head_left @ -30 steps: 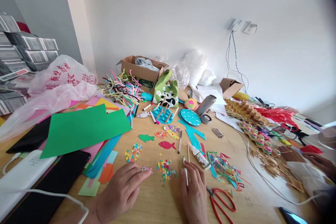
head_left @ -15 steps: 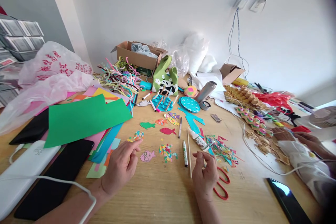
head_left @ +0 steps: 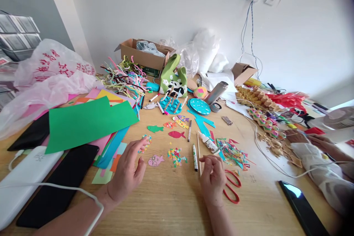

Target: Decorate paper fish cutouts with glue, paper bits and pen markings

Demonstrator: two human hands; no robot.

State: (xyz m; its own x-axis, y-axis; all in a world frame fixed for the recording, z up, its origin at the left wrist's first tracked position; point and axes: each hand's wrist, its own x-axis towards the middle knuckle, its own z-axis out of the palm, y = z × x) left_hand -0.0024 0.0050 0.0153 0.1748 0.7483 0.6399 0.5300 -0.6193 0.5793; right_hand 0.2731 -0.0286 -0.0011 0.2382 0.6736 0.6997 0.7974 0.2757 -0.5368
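Observation:
My left hand (head_left: 129, 169) is raised above the table with its fingers stretched out and the thumb apart, holding nothing. Just right of it lies a pink paper fish (head_left: 155, 160) with drawn marks, and paper dots (head_left: 177, 157) are scattered beyond that. My right hand (head_left: 212, 179) has curled fingers with nothing visible in them. Beside its fingertips lie a thin wooden stick (head_left: 198, 148) and a green-and-white marker (head_left: 195, 158). Red-handled scissors (head_left: 239, 181) rest to its right, partly hidden. A white glue bottle (head_left: 209, 143) lies just beyond the hand.
Green paper (head_left: 83, 121) tops a paper stack at left, near a white power bank (head_left: 27, 177). Green (head_left: 155, 128) and red (head_left: 177, 134) paper fish lie mid-table. Paper scraps (head_left: 232, 151), a cable and a phone (head_left: 301, 206) are at right, near another person's hands (head_left: 318, 142).
My left hand has lifted and its fingers have straightened upward. My right hand has shifted slightly left and up. The camera view has moved a little.

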